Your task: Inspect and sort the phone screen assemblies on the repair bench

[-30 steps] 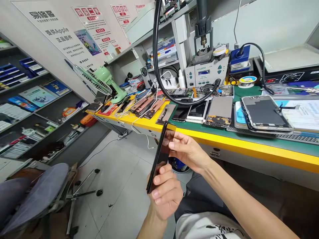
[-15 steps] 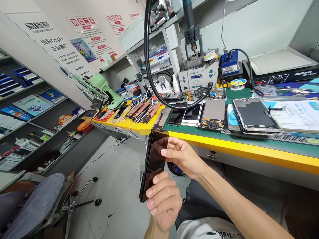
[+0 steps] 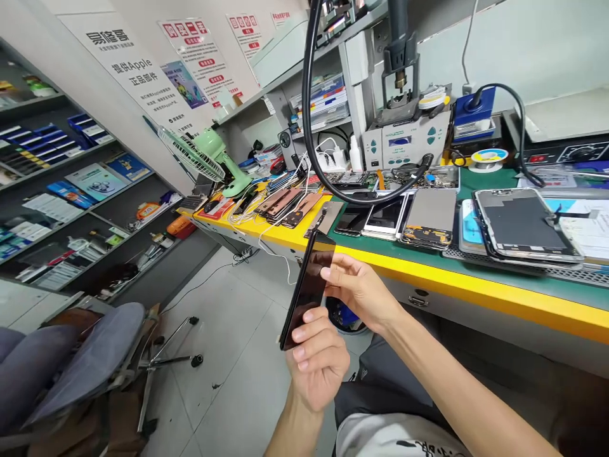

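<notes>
A dark, glossy phone [image 3: 311, 282] is held up in front of the bench, tilted, with its thin edge turned to the left. My left hand [image 3: 320, 355] wraps round its lower end, fingertips on the dark glass. Higher up, my right hand [image 3: 354, 285] pinches the phone's right edge between thumb and fingers. The fingers behind the phone are partly hidden.
The yellow-edged bench [image 3: 451, 279] carries phone screens [image 3: 431, 212], a stack with an opened phone part [image 3: 523, 222], a soldering station [image 3: 399, 146] and a green fan [image 3: 214, 152]. A black hose [image 3: 308, 101] arches above. An office chair [image 3: 95, 362] stands left.
The view has shifted, so the bench things appear farther right. The phone sits slightly higher and farther right, turned more edge-on. Both hands keep their hold.
</notes>
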Demonstrator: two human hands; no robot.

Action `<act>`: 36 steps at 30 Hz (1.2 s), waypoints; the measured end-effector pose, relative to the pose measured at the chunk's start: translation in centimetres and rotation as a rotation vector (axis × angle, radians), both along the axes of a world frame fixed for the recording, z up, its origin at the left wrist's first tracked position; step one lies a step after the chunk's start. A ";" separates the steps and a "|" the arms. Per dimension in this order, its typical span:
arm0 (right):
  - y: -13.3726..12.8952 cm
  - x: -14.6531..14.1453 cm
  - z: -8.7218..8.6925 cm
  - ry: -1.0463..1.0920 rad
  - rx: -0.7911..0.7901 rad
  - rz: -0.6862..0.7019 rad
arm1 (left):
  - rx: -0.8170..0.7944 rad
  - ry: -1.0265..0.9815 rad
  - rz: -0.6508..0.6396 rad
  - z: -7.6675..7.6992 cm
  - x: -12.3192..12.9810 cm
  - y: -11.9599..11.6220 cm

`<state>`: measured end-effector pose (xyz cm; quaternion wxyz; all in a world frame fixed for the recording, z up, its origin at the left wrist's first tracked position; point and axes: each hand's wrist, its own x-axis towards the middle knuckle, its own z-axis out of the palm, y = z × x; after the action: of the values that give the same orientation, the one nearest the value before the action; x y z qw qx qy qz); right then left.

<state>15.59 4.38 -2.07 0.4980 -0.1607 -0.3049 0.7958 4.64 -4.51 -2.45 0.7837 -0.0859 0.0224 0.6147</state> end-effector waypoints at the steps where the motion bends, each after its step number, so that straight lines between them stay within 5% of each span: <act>1: 0.1 0.0 0.0 -0.002 -0.008 -0.003 | -0.017 0.015 0.010 0.0 -0.1 0.1; 13: 0.2 -0.1 0.0 -0.032 -0.056 0.009 | -0.178 0.198 0.112 0.0 -0.5 0.2; 22: 0.1 -0.3 0.0 -0.006 -0.014 0.002 | 0.039 0.129 0.012 -1.1 -1.5 0.7; 30: -1.6 -0.4 -0.9 0.077 0.065 0.118 | 0.243 0.808 -0.055 -1.7 -3.4 2.2; 36: -2.5 -0.9 -0.2 0.082 -0.155 0.095 | 0.089 1.195 -0.057 -2.7 -3.4 2.2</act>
<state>14.71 1.90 -2.32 0.4578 -0.1515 -0.2293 0.8455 1.25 -2.28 -5.20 0.6544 0.3083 0.4356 0.5357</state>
